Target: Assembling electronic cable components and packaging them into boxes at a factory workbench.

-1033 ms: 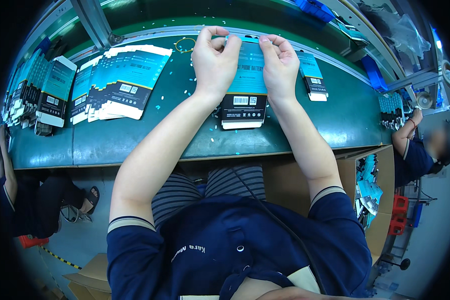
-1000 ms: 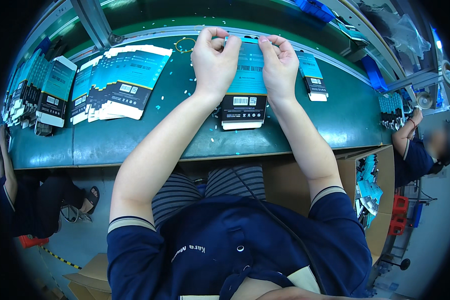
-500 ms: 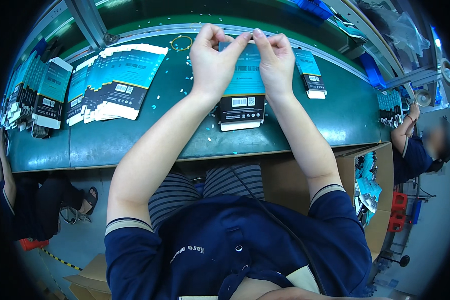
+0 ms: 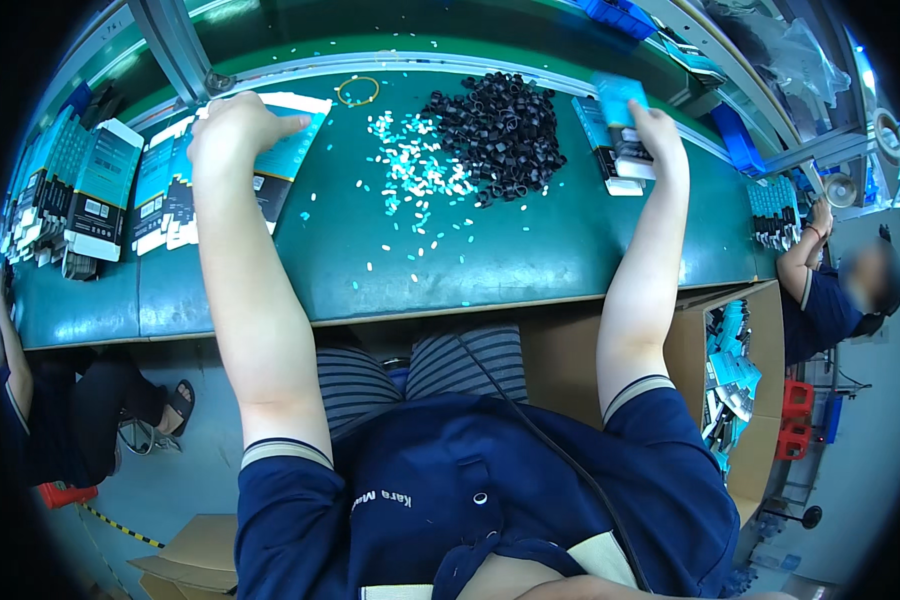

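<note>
My left hand (image 4: 235, 135) rests over the fanned stack of flat teal-and-black cartons (image 4: 160, 190) at the left, its thumb stretched away to the right; its other fingers are partly hidden. At the right, my right hand (image 4: 658, 138) pinches one carton (image 4: 620, 97), slightly blurred and tilted, above another carton (image 4: 592, 122) lying on the table. Between my hands lies a heap of small black ring-like pieces (image 4: 505, 135). Small white and teal pellets (image 4: 410, 170) are scattered to its left.
Another carton stack (image 4: 102, 190) stands at the far left. A yellow rubber band (image 4: 358, 91) lies near the back rail. A cardboard box (image 4: 765, 400) holding cartons is below the table's right edge. Other people sit at both sides; one arm (image 4: 805, 255) shows at right.
My hands have parted from the middle. The left went to the stack at left; the right carried the carton to the right. The black heap and pellets are now uncovered.
</note>
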{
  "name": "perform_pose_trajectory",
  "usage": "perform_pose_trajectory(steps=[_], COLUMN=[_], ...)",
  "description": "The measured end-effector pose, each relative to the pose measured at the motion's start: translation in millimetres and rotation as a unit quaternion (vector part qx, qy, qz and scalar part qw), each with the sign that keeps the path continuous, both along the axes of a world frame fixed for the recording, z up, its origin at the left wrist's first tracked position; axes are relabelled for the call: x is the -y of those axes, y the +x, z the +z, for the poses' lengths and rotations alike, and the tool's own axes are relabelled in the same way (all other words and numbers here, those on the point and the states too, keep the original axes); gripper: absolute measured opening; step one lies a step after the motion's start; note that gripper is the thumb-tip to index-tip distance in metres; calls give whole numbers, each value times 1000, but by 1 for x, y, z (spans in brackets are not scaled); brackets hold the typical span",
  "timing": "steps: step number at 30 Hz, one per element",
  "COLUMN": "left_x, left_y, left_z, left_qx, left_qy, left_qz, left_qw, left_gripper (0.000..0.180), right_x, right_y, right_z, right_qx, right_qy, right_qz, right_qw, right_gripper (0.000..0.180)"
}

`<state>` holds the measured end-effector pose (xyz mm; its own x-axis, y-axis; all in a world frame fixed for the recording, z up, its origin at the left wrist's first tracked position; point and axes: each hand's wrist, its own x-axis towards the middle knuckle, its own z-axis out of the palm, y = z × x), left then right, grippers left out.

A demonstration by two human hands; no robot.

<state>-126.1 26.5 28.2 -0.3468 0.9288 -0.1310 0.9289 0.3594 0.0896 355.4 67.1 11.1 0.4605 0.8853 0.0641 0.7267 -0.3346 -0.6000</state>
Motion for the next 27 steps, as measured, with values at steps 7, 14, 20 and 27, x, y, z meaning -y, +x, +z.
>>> perform_pose_trajectory(steps=[7, 14, 20, 27], left_x=[11, 6, -2, -3], left_y=[12, 15, 13, 8], left_z=[5, 1, -4, -9], left_qx=[-48, -49, -7, -28], left_qy=[-86, -75, -33, -28], left_qz=[-7, 24, 52, 62], left_qw=[995, 996, 998, 997], left_gripper=[73, 86, 91, 103], right_x=[-2, -14, -12, 17], right_y=[-59, -103, -97, -132], right_z=[-18, -36, -33, -19], right_qx=[296, 246, 269, 45], right_qy=[286, 150, 194, 321], right_qz=[193, 333, 294, 226], right_qw=[891, 898, 896, 919], right_gripper=[42, 33, 26, 9])
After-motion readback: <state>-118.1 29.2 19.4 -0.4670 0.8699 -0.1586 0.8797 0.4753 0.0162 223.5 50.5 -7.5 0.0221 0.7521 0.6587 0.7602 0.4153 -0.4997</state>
